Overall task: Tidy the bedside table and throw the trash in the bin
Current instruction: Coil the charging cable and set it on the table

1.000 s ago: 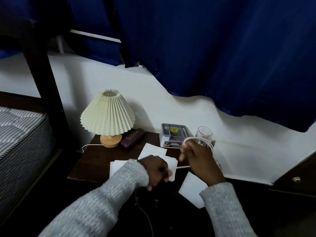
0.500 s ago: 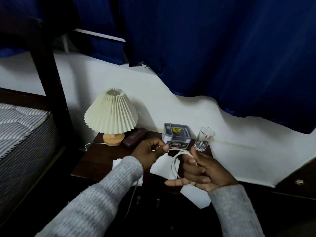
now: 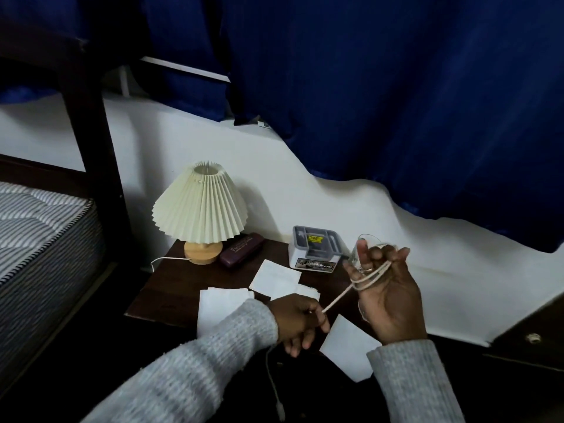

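I see my right hand raised over the right front of the table, palm toward me, fingers spread and half curled. A white cable is looped several times around those fingers, so the hand carries the coil rather than pinching it. From the loops one strand runs down and left, taut, to my left hand, which sits lower, just off the table's front edge. That hand is mostly closed, thumb and forefinger nipping the strand. Below the left wrist the rest of the cable hangs in the dark, ending in a small plug near the bottom of the view.

A glass stands right behind my right fingertips; I cannot tell whether they touch it. Just left of it sits a grey box near the wall. Several white papers lie across the middle and front of the table, between the two hands and to the left of them; one sheet overhangs the front edge below my right palm. At the back left stands a lamp with a pleated shade, and a dark case lies beside its base.
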